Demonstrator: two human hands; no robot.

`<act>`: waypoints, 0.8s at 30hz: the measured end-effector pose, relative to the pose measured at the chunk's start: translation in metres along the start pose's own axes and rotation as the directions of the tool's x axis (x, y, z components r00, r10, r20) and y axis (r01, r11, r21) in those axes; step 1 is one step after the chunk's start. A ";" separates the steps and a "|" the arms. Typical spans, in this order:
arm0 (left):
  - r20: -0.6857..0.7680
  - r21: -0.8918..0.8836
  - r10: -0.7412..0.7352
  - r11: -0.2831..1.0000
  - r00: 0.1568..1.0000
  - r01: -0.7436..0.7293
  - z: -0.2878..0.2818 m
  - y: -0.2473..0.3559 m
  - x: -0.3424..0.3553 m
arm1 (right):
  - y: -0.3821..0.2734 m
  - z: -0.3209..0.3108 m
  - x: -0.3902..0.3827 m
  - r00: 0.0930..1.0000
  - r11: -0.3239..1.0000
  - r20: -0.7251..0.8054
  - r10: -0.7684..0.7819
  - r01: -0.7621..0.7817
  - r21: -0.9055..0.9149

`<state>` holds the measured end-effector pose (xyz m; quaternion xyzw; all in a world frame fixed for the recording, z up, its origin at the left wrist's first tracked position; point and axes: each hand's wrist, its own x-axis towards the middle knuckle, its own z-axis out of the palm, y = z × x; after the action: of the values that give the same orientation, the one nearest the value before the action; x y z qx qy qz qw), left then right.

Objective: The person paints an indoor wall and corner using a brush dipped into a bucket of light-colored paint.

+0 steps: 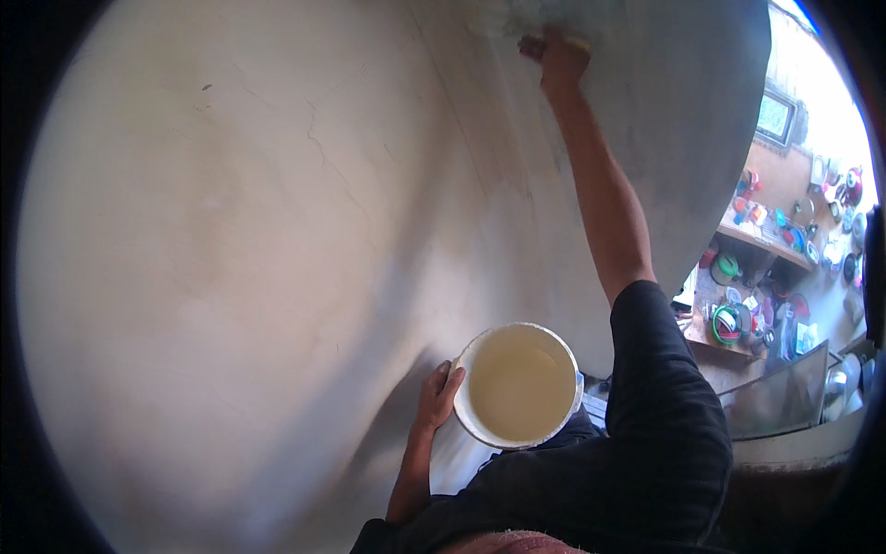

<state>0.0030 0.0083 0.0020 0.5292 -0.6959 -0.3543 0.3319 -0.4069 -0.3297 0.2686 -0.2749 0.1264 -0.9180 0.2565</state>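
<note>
Nearest to the camera, the left hand [437, 392] grasps the white bucket [519, 386] by its rim, fingers curled over the edge, and holds it close to the body at about waist height. The bucket is open on top and contains a pale cream liquid, which looks like paint or a thin plaster wash; the level seems rather high, so I judge that much material is left to use.

Further up, the right arm in a dark sleeve stretches high along the wall [231, 258]. The right hand [558, 57] is clenched around a brush [554, 41], of which only a small part shows above the fingers, and it presses this against the wall near the top of the picture. Around the brush, the surface looks a little lighter and wet, a small fresh patch.

Most of the wall is bare, beige and uneven, with thin cracks and darker stains in its middle. So I judge the work is at an early stage: only the area near the brush seems coated.

Far on the right, well apart from the wall, wooden shelves [766, 245] carry many small colourful things, too small to tell.
</note>
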 end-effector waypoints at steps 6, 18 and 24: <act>0.022 -0.205 -0.037 0.978 0.999 0.041 0.005 -0.018 -0.002 | 0.025 -0.099 -0.086 0.958 0.968 -0.196 0.211 -0.232 -0.094; -0.038 -0.136 -0.061 0.989 0.997 0.055 0.004 -0.007 -0.001 | 0.063 -0.201 -0.122 0.985 0.023 -0.151 -0.084 -0.150 -0.988; 0.035 -0.221 -0.085 0.971 0.996 0.091 -0.007 -0.027 -0.015 | 0.018 -0.040 -0.054 0.968 0.000 0.251 -0.018 0.251 -0.968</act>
<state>0.0256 0.0165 -0.0181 0.5147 -0.6319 -0.4509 0.3641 -0.3839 -0.3124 0.2055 -0.4612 0.6843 -0.5577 -0.0898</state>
